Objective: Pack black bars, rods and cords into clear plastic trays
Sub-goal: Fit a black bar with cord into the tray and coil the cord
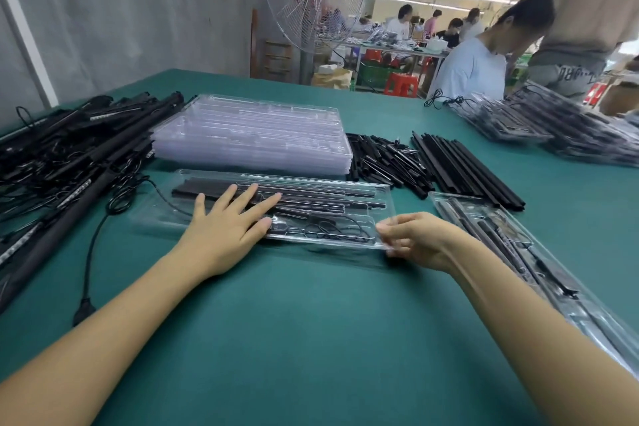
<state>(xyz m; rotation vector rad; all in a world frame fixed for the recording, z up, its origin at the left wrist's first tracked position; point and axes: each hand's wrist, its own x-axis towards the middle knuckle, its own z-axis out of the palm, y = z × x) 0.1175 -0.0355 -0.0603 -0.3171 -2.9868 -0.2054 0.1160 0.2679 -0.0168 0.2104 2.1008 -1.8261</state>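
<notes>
A clear plastic tray [159,214] lies in front of me on the green table, holding long black bars [311,192] in its far slots and a coiled black cord [339,230] in its near pocket. My left hand [224,228] rests flat on the tray's left half, fingers straight and spread over the bars. My right hand [415,240] pinches the tray's near right corner between thumb and fingers. Loose supplies lie behind: short black rods [387,162] and long black bars [463,169].
A stack of empty clear trays [252,135] stands behind the filled one. A heap of black rods and cords [62,156] fills the left side. Packed trays lie at the right [539,259] and far right [553,128]. People work beyond the table, near a standing fan [311,0].
</notes>
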